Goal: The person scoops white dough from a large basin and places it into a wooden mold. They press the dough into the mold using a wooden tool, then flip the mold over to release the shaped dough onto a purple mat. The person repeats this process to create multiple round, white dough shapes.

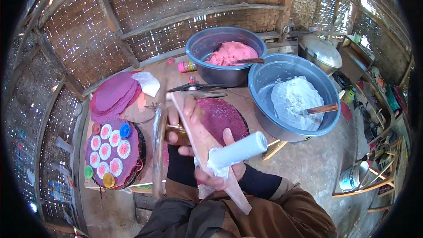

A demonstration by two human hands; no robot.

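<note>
My right hand (213, 180) is closed around a pale wooden paddle-like board (198, 136), which slants across my lap. Its thumb lies against a white cylinder (240, 150), and white paste is smeared where the cylinder meets the board. At the board's upper end, my left hand (185, 121) has curled fingers around an amber-brown piece (177, 133). Beside that hand stands a long bar (159, 150), blurred by motion; whether it joins the amber piece I cannot tell. Behind the hands, a purple round mat (222, 121) lies on the table.
Two dark tubs hold pink dough (233, 53) and white dough (295, 101), each with a wooden stick. At left, pink-and-white discs (105, 151) and coloured lids (125, 130) rest on a purple round. Purple sheets (115, 92) are stacked behind. A lidded pot (321, 53) stands back right.
</note>
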